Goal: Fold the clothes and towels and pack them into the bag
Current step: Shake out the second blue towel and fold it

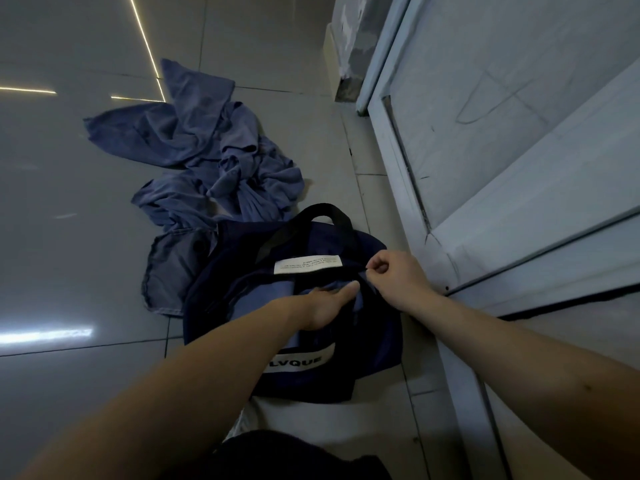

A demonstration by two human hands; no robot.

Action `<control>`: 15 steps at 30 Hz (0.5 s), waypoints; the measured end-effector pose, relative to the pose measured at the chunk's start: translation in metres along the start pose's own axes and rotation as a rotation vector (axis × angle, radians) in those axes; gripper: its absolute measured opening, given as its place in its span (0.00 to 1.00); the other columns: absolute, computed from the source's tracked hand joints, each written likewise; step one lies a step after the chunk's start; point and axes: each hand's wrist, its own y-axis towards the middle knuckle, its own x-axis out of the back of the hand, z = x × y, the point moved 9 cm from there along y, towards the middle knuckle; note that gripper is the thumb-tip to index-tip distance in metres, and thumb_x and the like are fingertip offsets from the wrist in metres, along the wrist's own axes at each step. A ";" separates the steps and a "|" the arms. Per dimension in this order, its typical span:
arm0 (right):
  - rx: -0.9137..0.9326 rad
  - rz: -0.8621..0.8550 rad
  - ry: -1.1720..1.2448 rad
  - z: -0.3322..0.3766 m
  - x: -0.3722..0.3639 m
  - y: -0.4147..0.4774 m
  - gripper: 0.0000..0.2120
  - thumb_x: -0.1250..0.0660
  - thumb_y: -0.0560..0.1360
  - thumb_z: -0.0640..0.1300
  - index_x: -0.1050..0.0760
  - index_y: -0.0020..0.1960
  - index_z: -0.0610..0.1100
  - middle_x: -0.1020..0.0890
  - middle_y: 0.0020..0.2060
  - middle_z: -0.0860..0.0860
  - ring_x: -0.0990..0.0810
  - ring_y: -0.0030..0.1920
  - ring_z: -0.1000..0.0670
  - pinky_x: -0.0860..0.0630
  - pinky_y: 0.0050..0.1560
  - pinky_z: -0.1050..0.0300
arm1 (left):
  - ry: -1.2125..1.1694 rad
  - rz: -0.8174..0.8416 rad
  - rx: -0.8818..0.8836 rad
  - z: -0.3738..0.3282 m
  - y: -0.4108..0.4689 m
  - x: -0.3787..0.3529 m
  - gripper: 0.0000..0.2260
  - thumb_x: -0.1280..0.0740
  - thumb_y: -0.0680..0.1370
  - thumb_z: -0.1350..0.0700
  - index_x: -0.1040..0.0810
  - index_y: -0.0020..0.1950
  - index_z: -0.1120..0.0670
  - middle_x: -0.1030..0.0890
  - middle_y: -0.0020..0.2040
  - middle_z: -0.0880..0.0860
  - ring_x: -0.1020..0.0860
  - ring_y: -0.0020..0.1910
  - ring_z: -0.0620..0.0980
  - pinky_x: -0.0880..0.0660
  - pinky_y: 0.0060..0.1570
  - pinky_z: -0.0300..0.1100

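Pinching bag (375, 344) rim, right fingers (378, 266)

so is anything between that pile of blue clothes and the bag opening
Nothing visible. The blue clothes lie on the floor just beyond the bag, whose mouth is held open by the right hand; the left hand is inside.

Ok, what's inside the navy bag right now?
Blue cloth shows through the navy bag mouth, with the left hand over it. Anything deeper is hidden.
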 end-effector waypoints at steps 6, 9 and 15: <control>-0.019 0.016 -0.013 -0.003 -0.004 -0.007 0.02 0.29 0.75 0.46 0.19 0.48 0.48 0.19 0.39 0.54 0.21 0.42 0.55 0.24 0.45 0.58 | 0.104 0.054 -0.015 -0.006 -0.004 -0.018 0.35 0.57 0.77 0.27 0.47 0.81 0.41 0.51 0.82 0.50 0.53 0.80 0.56 0.57 0.77 0.59; -0.035 0.004 -0.001 -0.002 0.000 -0.006 0.02 0.29 0.75 0.47 0.20 0.47 0.49 0.18 0.40 0.54 0.21 0.43 0.54 0.25 0.44 0.58 | 0.151 0.020 -0.123 -0.008 -0.014 -0.005 0.40 0.57 0.74 0.25 0.39 0.79 0.45 0.40 0.80 0.52 0.43 0.79 0.54 0.48 0.77 0.55; -0.062 0.001 -0.007 0.003 -0.003 -0.006 0.03 0.28 0.75 0.47 0.20 0.47 0.48 0.18 0.39 0.53 0.20 0.43 0.52 0.22 0.49 0.54 | 0.559 -0.025 -0.294 0.002 -0.047 -0.009 0.20 0.54 0.86 0.45 0.31 0.72 0.48 0.26 0.69 0.56 0.31 0.70 0.57 0.41 0.73 0.51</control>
